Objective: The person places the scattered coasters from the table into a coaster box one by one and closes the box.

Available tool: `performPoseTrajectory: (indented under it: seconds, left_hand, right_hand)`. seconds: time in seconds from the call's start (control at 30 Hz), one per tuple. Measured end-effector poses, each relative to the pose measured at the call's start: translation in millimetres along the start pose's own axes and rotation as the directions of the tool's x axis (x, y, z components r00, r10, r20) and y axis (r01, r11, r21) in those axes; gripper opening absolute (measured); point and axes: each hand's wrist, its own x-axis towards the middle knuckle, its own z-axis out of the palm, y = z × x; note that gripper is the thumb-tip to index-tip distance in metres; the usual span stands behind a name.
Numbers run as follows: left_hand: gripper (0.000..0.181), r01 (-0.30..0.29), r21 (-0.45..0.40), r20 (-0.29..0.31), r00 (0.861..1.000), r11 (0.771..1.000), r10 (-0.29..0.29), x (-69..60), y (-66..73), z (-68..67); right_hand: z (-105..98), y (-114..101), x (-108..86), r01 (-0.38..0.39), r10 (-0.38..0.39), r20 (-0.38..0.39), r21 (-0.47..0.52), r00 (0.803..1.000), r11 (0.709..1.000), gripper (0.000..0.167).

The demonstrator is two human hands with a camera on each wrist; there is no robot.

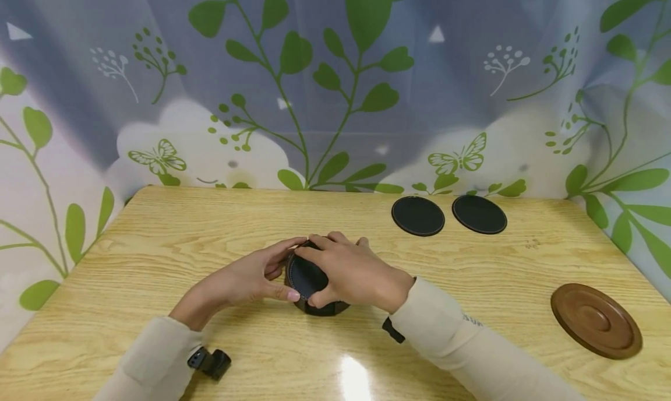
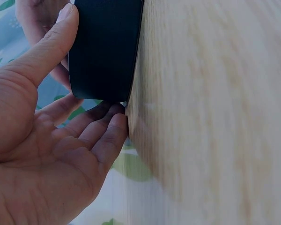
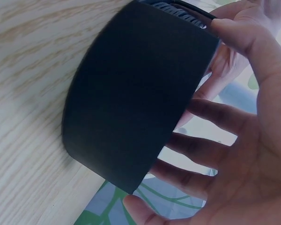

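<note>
A black round coaster holder (image 1: 321,309) stands on the table, partly covered by both hands. At its top lies a black coaster (image 1: 306,277) with a stitched rim. My right hand (image 1: 356,273) reaches over the top, its thumb and fingers spread across the coaster and pinching its edges. In the right wrist view, the coaster's near edge sits slightly raised at the thumb, with stitched edges below it. From the left, my left hand (image 1: 243,281) curves round the holder, thumb at the near upper rim and fingers at the far side.
Two black round coasters (image 1: 417,215) (image 1: 479,214) lie flat near the table's back edge. A brown round wooden lid (image 1: 596,320) with a raised centre rests at the right. Behind the wooden table (image 1: 236,343) hangs a leaf-patterned curtain (image 1: 325,98).
</note>
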Motion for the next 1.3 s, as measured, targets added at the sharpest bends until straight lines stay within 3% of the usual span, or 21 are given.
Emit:
performPoseTrajectory:
  seconds: [0.3,0.57,0.73,1.07,1.3]
  left_hand:
    - [0.105,0.006,-0.006,-0.003,1.0,1.0,-0.006,-0.6,1.4,0.2]
    - [0.105,0.007,-0.012,-0.009,1.0,1.0,-0.007,0.2,1.8,0.5]
    - [0.105,-0.005,-0.023,-0.008,1.0,1.0,0.004,0.0,0.4,0.3]
    - [0.105,-0.023,-0.034,-0.02,1.0,0.999,0.022,0.8,0.6,1.8]
    - [0.105,-0.036,-0.038,-0.012,0.999,0.999,0.035,0.8,0.1,2.2]
  right_hand:
    - [-1.7,4.0,-1.8,-0.014,0.015,-0.02,0.046,1.0,0.999,0.082]
    - [-11.4,19.5,-11.6,-0.031,0.038,-0.058,0.111,0.998,0.993,0.079]
    - [-17.3,32.9,-20.5,-0.028,0.038,-0.098,0.095,0.994,0.995,0.079]
    - [-25.8,86.2,-46.3,-0.098,0.123,-0.177,0.147,0.976,0.984,0.074]
    - [-29.3,125.8,-62.3,-0.101,0.13,-0.21,0.143,0.969,0.985,0.071]
